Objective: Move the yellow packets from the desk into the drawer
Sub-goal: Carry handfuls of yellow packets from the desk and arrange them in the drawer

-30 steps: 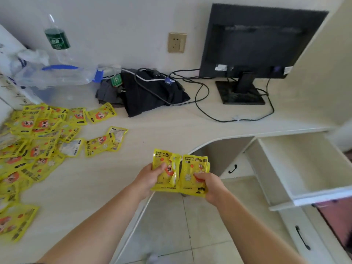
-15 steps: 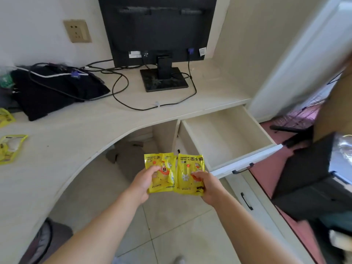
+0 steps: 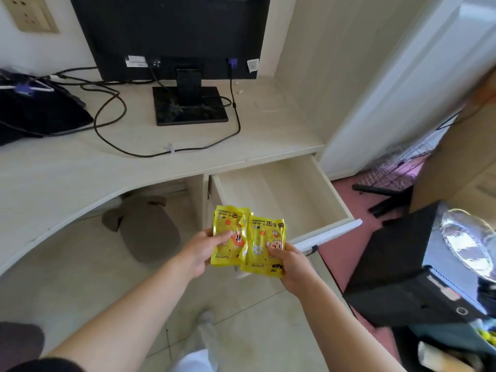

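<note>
Each hand pinches a stack of yellow packets: left hand [image 3: 200,251], right hand [image 3: 291,260], packets [image 3: 249,241]. Best carried far-right over the open drawer [image 3: 281,194], then dropped low and flat.

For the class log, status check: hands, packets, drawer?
Left hand, right hand: each gripping packets. Packets near drawer, not in. Drawer open; nothing blocking.

Packets [image 3: 264,232] were bright yellow with orange cartoon faces and white flowers, worktop [image 3: 67,178] and drawer [image 3: 281,194] pale wood-grain, monitor [image 3: 171,30] at twelve o'clock black, floor [image 3: 349,255] at three o'clock pink
</note>
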